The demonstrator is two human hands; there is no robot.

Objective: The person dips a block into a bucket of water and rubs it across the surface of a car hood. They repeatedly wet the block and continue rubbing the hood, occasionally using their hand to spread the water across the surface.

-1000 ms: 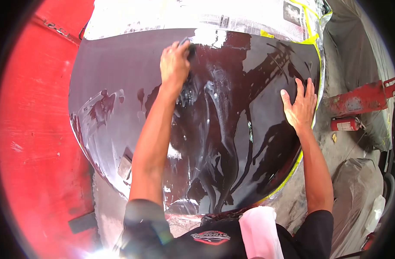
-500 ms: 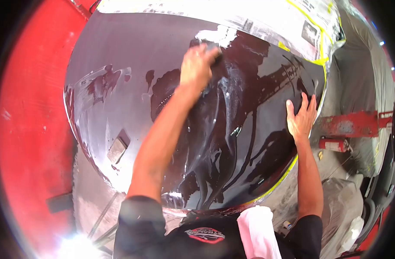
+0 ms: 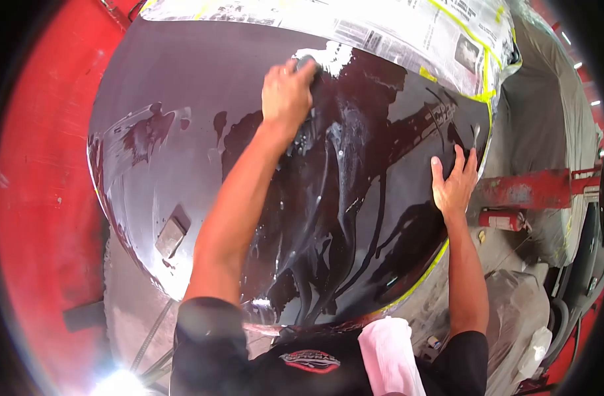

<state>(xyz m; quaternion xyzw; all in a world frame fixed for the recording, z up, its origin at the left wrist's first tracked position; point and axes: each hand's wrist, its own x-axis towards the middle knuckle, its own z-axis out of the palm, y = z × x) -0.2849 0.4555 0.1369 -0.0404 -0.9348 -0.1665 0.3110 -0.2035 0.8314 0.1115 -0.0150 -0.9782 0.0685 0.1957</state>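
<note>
A dark, glossy car panel (image 3: 183, 79) fills the middle of the head view, wet with streaks running down it. My left hand (image 3: 285, 92) presses a small dark sanding pad (image 3: 308, 65) against the upper part of the panel, fingers closed over it. My right hand (image 3: 455, 183) lies flat and spread on the panel's right edge, holding nothing. Newspaper masking (image 3: 407, 33) with yellow tape (image 3: 483, 72) covers the area above the panel.
A red car body (image 3: 44, 198) stands on the left. A grey block (image 3: 170, 236) rests on the panel's lower left. A white cloth (image 3: 391, 353) hangs at my waist. Plastic-covered parts (image 3: 546, 119), a red bar (image 3: 533, 188) and a red extinguisher (image 3: 503, 219) are on the right.
My left hand with the pad slid right along the panel's top, then back a little left. My right hand stayed planted on the right edge while the view shifted.
</note>
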